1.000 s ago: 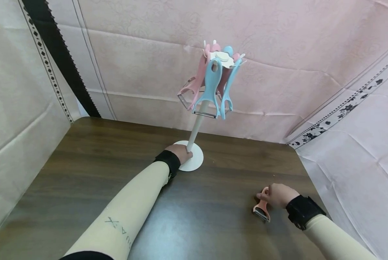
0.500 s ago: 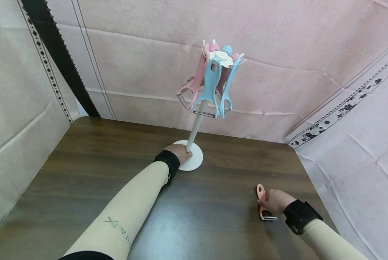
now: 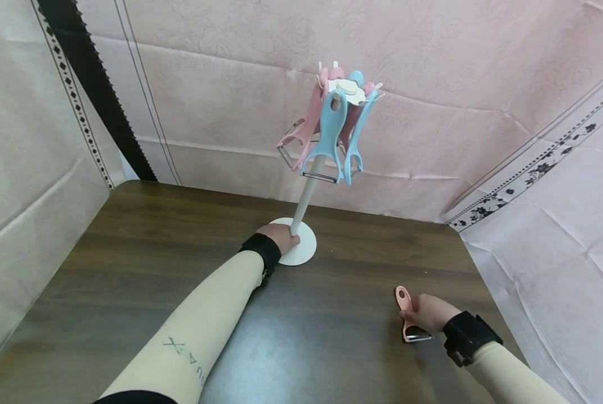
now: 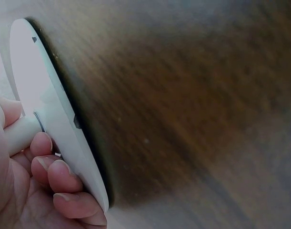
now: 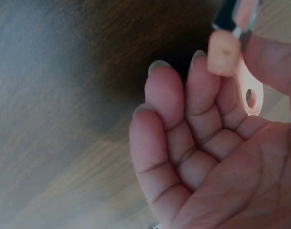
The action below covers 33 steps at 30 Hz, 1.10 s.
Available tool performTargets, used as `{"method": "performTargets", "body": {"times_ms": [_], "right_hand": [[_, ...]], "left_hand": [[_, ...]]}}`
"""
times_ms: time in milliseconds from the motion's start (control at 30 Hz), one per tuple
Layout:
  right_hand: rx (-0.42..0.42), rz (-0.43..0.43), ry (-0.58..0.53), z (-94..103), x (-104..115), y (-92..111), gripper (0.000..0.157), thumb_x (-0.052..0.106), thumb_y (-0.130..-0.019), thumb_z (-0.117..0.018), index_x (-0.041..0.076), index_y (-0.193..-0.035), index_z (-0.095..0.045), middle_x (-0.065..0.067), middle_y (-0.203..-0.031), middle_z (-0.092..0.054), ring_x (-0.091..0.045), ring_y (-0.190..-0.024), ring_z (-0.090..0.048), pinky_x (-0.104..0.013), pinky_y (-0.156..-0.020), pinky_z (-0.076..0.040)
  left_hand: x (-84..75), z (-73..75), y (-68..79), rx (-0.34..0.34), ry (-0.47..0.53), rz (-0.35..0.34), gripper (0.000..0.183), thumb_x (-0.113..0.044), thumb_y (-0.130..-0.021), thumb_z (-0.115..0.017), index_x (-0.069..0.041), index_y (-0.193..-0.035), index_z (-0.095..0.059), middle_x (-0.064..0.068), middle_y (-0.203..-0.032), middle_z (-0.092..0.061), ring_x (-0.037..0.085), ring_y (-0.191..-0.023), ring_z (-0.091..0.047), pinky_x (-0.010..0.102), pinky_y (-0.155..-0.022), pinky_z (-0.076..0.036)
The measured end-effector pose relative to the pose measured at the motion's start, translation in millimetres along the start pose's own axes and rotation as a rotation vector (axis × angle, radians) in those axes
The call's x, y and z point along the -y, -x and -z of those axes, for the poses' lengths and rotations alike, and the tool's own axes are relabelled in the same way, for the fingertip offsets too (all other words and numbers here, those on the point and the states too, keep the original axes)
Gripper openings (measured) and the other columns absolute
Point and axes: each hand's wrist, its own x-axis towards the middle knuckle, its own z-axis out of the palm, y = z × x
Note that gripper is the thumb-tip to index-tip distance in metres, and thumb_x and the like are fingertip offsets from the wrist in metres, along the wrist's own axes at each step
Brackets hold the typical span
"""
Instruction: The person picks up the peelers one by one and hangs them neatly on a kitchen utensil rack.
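Note:
My left hand (image 3: 279, 237) grips the white pole (image 3: 306, 197) of a stand low down, just above its round white base (image 3: 305, 249); the left wrist view shows the fingers (image 4: 64, 176) curled round the pole. Blue peelers (image 3: 330, 132) and pink peelers (image 3: 311, 126) hang from hooks at the stand's top. At the right, my right hand (image 3: 431, 312) pinches an orange-pink peeler (image 3: 403, 299) between thumb and fingers. Its holed handle end points away from me and its metal blade (image 3: 418, 337) lies nearer. In the right wrist view the handle end (image 5: 252, 98) shows beyond the fingers.
The stand and both hands are over a dark wood table (image 3: 190, 269). Pale pink cloth (image 3: 220, 101) hangs behind its back edge, and white cloth (image 3: 558, 241) borders the right side. A black strip (image 3: 99, 90) runs down the left corner.
The peeler in my right hand has turned, its blade swinging right and its handle end coming into view. My right hand shifted slightly toward me. The left hand still holds the pole.

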Motion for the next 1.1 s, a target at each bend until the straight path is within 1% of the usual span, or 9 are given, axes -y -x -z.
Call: {"method": "performTargets", "body": {"times_ms": [233,367,567,700,733,833,900,967,1100], "right_hand": [[-0.066,0.119,-0.009,1.5,0,-2,0.027,0.024,-0.092,-0.062,0.01,-0.072,-0.052,0.002,-0.06,-0.046,-0.014,-0.053,-0.042,-0.031,-0.054,-0.031],[-0.075,0.148,-0.026,7.5,5,-2,0.024,0.022,-0.093,-0.061,0.01,-0.073,-0.053,0.003,-0.061,-0.048,-0.013,-0.054,-0.043,-0.031,-0.054,-0.033],[-0.132,0.178,-0.082,29.3,18,-3,0.022,0.023,-0.096,-0.06,0.009,-0.079,-0.057,0.002,-0.066,-0.05,-0.014,-0.057,-0.044,-0.031,-0.054,-0.034],[-0.208,0.231,-0.11,46.2,29,-2,0.025,0.027,-0.097,-0.059,0.011,-0.079,-0.056,0.003,-0.065,-0.048,-0.014,-0.056,-0.043,-0.031,-0.053,-0.034],[-0.231,0.251,-0.123,50.7,31,-2,0.026,0.027,-0.097,-0.059,0.011,-0.078,-0.055,0.003,-0.064,-0.047,-0.013,-0.055,-0.042,-0.03,-0.052,-0.034],[-0.278,0.304,-0.19,61.9,37,-2,0.027,0.029,-0.098,-0.058,0.012,-0.077,-0.055,0.004,-0.063,-0.046,-0.012,-0.055,-0.043,-0.028,-0.051,-0.035],[-0.305,0.338,-0.241,69.1,41,-2,0.026,0.028,-0.098,-0.057,0.012,-0.079,-0.057,0.002,-0.064,-0.049,-0.011,-0.055,-0.043,-0.027,-0.05,-0.035],[-0.334,0.368,-0.289,75.9,45,-3,0.024,0.028,-0.099,-0.056,0.011,-0.082,-0.058,0.001,-0.067,-0.054,-0.011,-0.058,-0.048,-0.027,-0.052,-0.038],[-0.41,0.397,-0.332,90.8,56,0,0.024,0.028,-0.099,-0.056,0.01,-0.084,-0.059,-0.004,-0.071,-0.06,-0.014,-0.062,-0.054,-0.027,-0.053,-0.041]], "left_hand": [[0.3,-4.6,-6.3,0.002,0.002,0.016,0.034,-0.037,-0.096,-0.052,-0.009,-0.1,-0.071,0.003,-0.087,-0.069,0.021,-0.081,-0.059,0.036,-0.079,-0.046],[1.6,-7.1,-9.0,0.001,0.001,0.022,0.034,-0.037,-0.096,-0.052,-0.009,-0.101,-0.071,0.003,-0.086,-0.069,0.021,-0.079,-0.058,0.036,-0.077,-0.046],[1.6,-4.9,-7.0,0.002,-0.003,0.016,0.033,-0.037,-0.096,-0.053,-0.009,-0.098,-0.071,0.003,-0.085,-0.068,0.022,-0.079,-0.059,0.036,-0.077,-0.046],[3.1,-5.8,-8.2,-0.004,-0.001,0.013,0.033,-0.037,-0.096,-0.053,-0.01,-0.096,-0.071,0.003,-0.084,-0.068,0.022,-0.078,-0.059,0.036,-0.075,-0.046],[2.4,-4.4,-6.1,-0.008,-0.001,0.007,0.032,-0.036,-0.095,-0.053,-0.009,-0.096,-0.071,0.003,-0.084,-0.068,0.022,-0.078,-0.059,0.036,-0.075,-0.046],[2.2,-5.2,-6.0,-0.017,0.001,0.004,0.033,-0.036,-0.095,-0.053,-0.009,-0.097,-0.071,0.003,-0.085,-0.069,0.021,-0.077,-0.059,0.036,-0.074,-0.046],[2.4,-5.7,-6.1,-0.021,0.0,0.002,0.033,-0.036,-0.096,-0.053,-0.009,-0.096,-0.071,0.003,-0.084,-0.068,0.021,-0.076,-0.059,0.036,-0.073,-0.046],[2.7,-6.6,-7.3,-0.021,0.003,0.004,0.033,-0.036,-0.096,-0.052,-0.009,-0.095,-0.071,0.003,-0.083,-0.068,0.021,-0.076,-0.059,0.036,-0.074,-0.046],[0.9,-3.7,-4.1,-0.016,0.012,0.009,0.032,-0.035,-0.096,-0.053,-0.009,-0.093,-0.071,0.003,-0.08,-0.067,0.022,-0.075,-0.058,0.036,-0.074,-0.046]]}}
